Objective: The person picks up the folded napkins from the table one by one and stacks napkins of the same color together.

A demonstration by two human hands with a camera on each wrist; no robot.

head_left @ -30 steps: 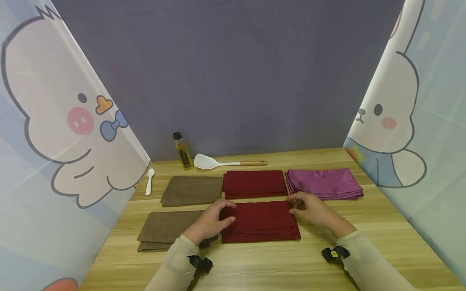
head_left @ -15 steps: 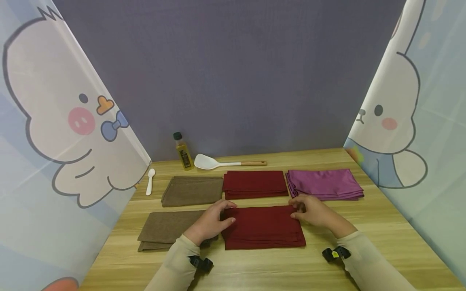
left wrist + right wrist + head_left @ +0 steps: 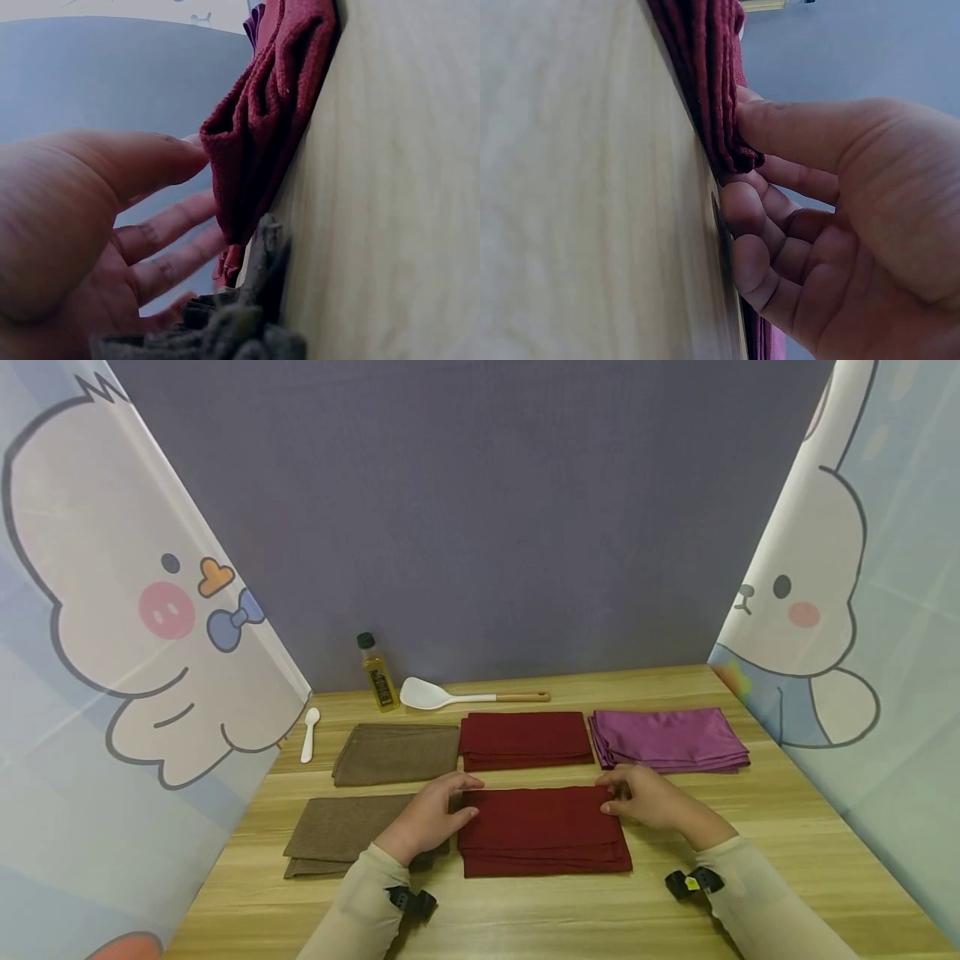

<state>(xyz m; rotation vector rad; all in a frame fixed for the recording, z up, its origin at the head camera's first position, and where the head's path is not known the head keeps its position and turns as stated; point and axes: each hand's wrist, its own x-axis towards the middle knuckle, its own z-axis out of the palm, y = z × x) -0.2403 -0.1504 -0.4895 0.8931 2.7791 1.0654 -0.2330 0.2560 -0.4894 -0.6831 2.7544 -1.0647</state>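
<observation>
A folded dark red cloth [image 3: 543, 827] lies on the near middle of the table, its layers showing at the front edge. At its far left corner is my left hand [image 3: 431, 814]; the thumb tip touches the cloth edge and the fingers [image 3: 169, 225] stretch out behind it, fairly straight. My right hand [image 3: 648, 797] is at the far right corner. In the right wrist view its thumb and index finger pinch the layered edge of the dark red cloth [image 3: 712, 82], with the other fingers curled below. A folded brown cloth [image 3: 348, 831] lies partly under the left wrist.
Behind, a second brown cloth [image 3: 397, 753], another dark red cloth [image 3: 525, 739] and a purple satin cloth [image 3: 667, 739] lie folded in a row. Farther back are an oil bottle [image 3: 378, 677] and a white spatula [image 3: 427, 694]. A small white spoon [image 3: 309, 735] lies at left.
The near dark red cloth has shifted slightly toward me and to the right. My left hand has eased a little to the left; my right hand has moved slightly right.
</observation>
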